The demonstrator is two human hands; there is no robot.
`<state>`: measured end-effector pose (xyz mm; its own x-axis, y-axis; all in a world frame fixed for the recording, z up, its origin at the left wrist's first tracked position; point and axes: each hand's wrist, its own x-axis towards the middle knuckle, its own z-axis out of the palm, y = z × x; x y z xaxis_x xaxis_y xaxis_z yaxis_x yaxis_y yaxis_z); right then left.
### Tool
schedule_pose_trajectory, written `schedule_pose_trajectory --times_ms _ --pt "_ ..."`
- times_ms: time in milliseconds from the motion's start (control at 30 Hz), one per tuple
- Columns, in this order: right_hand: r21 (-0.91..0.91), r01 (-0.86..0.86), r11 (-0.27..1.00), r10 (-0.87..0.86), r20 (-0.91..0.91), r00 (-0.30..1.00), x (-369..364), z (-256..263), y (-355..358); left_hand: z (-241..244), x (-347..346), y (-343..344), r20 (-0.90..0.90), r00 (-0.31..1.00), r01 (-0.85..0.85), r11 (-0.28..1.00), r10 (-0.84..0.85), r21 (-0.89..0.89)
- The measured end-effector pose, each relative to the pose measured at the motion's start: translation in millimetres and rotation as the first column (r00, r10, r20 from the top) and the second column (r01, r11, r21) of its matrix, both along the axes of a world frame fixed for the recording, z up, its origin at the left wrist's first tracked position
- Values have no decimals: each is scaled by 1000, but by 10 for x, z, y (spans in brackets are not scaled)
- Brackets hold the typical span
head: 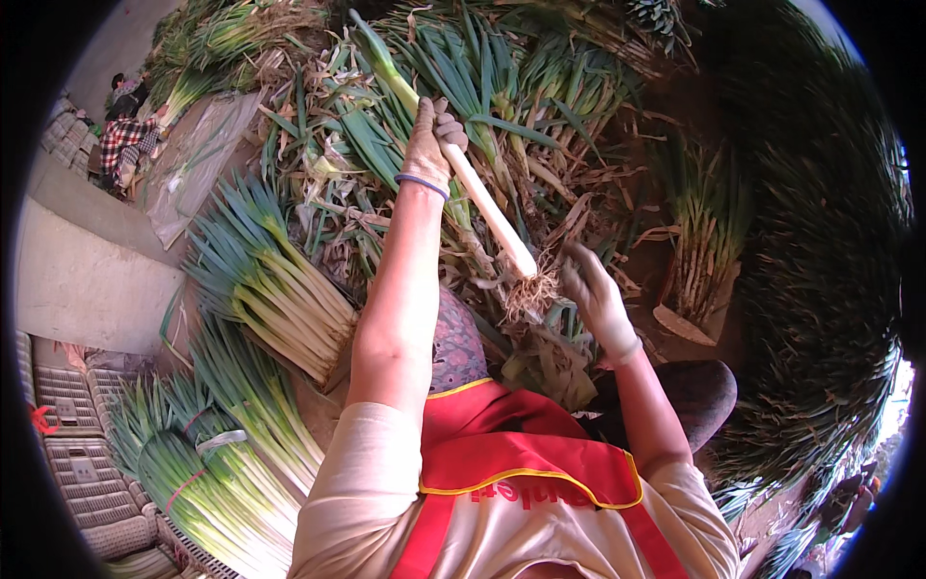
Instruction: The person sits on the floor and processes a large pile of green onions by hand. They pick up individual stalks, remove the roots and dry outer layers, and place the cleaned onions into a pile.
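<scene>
My left hand [432, 145], in a pale work glove with a dark band at the wrist, grips a long green onion [492, 210] around its upper stalk. The stalk slants down to the right, its peeled white shaft ending in a clump of brown roots [532, 293]. Just right of those roots is my right hand [595, 297], also gloved and blurred by motion. Its fingers look apart, and nothing shows in them. Beneath both hands spreads a heap of untrimmed green onions [499, 94] mixed with dry husks [333, 166].
Cleaned green onions [289, 289] lie in a pile to the left. Below them, tied bundles [210, 463] rest by woven plastic crates [94, 478]. A tall mass of onion leaves [817, 253] lines the right. Another person [126, 141] sits at upper left beside plastic sheeting [202, 159].
</scene>
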<state>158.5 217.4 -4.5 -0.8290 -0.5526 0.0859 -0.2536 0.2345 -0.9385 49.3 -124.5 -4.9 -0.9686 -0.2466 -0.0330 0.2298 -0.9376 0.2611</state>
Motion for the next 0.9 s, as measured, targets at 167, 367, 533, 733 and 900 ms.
schedule_pose_trajectory --times_ms 167,367,533,733,900 --pt "-350 -349 869 462 326 825 -152 215 -601 -93 -51 -3 -134 968 226 968 -211 108" --pt "-168 -88 982 127 234 964 470 73 -325 -85 120 -183 11 1000 -1 998 0 63" --pt "251 -149 957 166 -51 985 1027 -656 493 200 220 -332 191 954 -181 953 230 -241" --pt "336 35 941 38 -207 978 448 -286 10 282 284 -168 257 878 -260 852 404 -454" --pt "-36 115 993 -110 112 988 50 -582 -795 544 354 292 211 897 -203 786 388 -584"
